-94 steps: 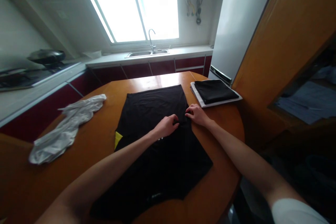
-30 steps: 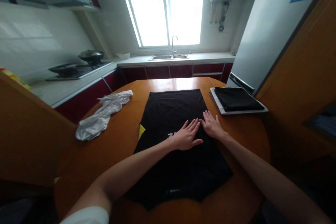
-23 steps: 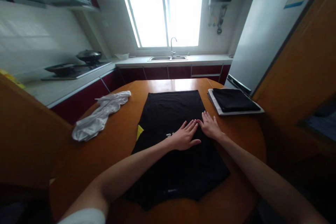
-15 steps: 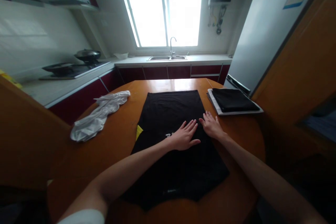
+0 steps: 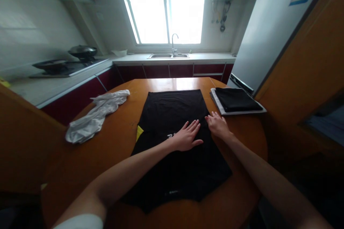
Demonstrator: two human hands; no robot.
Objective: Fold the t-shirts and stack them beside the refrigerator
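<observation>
A black T-shirt [image 5: 174, 105] lies spread flat on the wooden table [image 5: 115, 128], with its collar end toward me. Small white lettering [image 5: 170, 136] shows on it, partly covered by my left forearm. At its left edge a yellow patch [image 5: 139, 132] pokes out. My left hand [image 5: 187, 136] rests palm down on the middle of the shirt, fingers spread. Along the shirt's right edge is my right hand [image 5: 217, 125], with its thumb at the fabric and its other fingers stretched over the edge onto the table.
On the table's left side lies a crumpled white garment [image 5: 99, 114]. A stack of folded black and white clothes [image 5: 238, 100] sits at the far right, close to the fridge [image 5: 258, 32]. Beyond the table are a sink [image 5: 168, 56] and a stove with pans [image 5: 82, 52].
The view has shifted slightly. My left hand stays flat at the same place on the shirt. My right hand remains at the right edge, its fingers drawn in a little.
</observation>
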